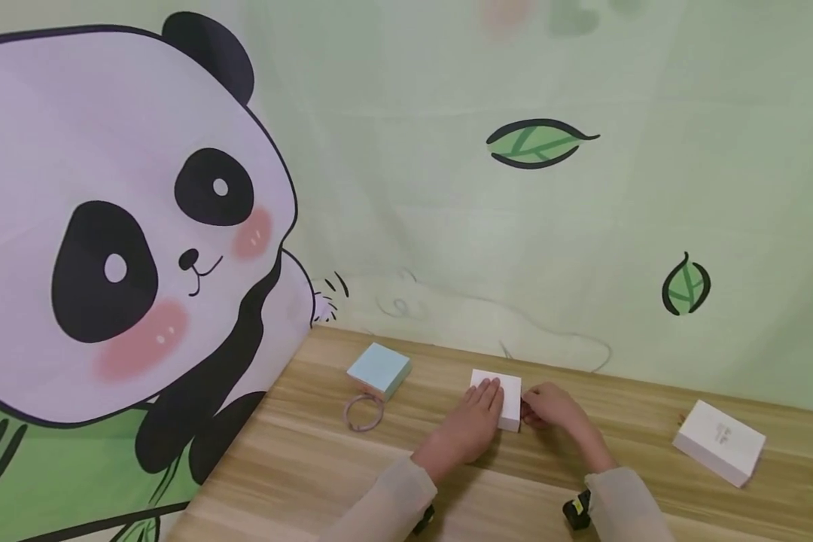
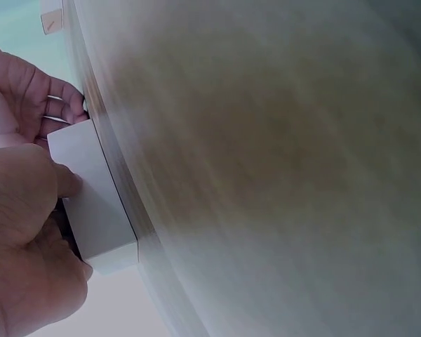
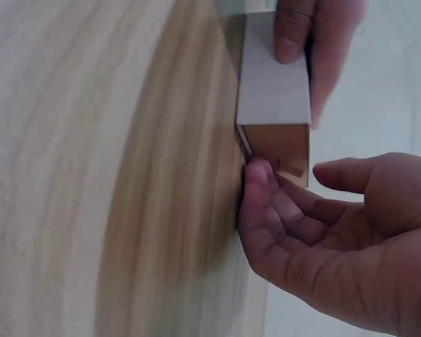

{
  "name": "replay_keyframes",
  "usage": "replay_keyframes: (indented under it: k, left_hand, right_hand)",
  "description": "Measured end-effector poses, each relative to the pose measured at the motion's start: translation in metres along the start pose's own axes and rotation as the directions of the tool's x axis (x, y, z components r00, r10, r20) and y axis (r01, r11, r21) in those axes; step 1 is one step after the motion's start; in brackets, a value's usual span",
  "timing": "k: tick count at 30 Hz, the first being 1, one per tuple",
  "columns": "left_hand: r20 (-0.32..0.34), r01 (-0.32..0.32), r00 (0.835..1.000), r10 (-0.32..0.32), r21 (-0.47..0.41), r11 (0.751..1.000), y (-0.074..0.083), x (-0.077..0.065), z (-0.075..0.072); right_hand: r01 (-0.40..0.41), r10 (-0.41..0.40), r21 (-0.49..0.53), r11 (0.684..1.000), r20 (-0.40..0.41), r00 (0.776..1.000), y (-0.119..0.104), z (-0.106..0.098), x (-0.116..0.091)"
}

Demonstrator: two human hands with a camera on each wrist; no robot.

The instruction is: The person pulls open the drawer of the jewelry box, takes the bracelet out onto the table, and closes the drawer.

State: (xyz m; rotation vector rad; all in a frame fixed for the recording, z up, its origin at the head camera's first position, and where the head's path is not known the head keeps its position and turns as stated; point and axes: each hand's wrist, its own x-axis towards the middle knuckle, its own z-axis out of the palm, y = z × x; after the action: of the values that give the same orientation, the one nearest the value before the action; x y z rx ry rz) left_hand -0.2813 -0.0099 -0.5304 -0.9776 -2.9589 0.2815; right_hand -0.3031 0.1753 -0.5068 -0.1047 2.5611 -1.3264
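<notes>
A small white box (image 1: 510, 399) lies on the wooden table between both hands. My left hand (image 1: 470, 425) holds it, fingers laid across the top and the thumb against the near side. A brown inner end (image 3: 279, 143) shows at the box's right side, with a small brown tab (image 3: 289, 168) at its edge. Close by that end is my right hand (image 1: 554, 406), its fingers loosely bent and fingertips at the lower edge. The right thumb stands apart from the box in the right wrist view. Whether the right fingertips grip anything there is hidden.
On the table's left sits a light blue box (image 1: 378, 363), with a thin ring (image 1: 363, 413) just in front of it. Another white box (image 1: 720, 443) with small print lies to the right. Behind the table (image 1: 298, 452) hangs a green cloth (image 1: 406, 173) with a panda.
</notes>
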Motion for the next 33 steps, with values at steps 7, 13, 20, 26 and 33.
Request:
replay_keyframes:
  k: [7, 13, 20, 26, 33]
  left_hand:
    - [-0.017, 0.005, 1.0, -0.005, 0.003, 1.0, -0.002, 0.001, -0.004]
    - [-0.014, -0.003, 1.0, 0.003, 0.005, 1.0, -0.002, 0.001, -0.003]
    - [-0.011, -0.01, 1.0, 0.011, 0.019, 1.0, -0.001, 0.0, -0.001]
    - [-0.015, -0.008, 1.0, 0.009, 0.028, 1.0, -0.003, -0.001, 0.001]
    - [-0.021, -0.022, 1.0, 0.023, 0.035, 0.999, -0.005, -0.001, 0.0]
  right_hand:
    - [0.04, -0.048, 0.108, 0.993, 0.072, 0.996, 0.004, -0.008, 0.0]
    - [0.043, -0.047, 0.07, 0.997, 0.052, 0.998, 0.007, -0.007, 0.001]
    - [0.051, -0.054, -0.079, 0.996, -0.031, 0.998, 0.011, -0.002, 0.002]
    - [0.052, -0.067, -0.182, 0.982, -0.08, 0.994, 0.013, -0.006, -0.005]
    - [0.051, -0.069, -0.226, 0.973, -0.071, 0.995, 0.02, -0.019, -0.013]
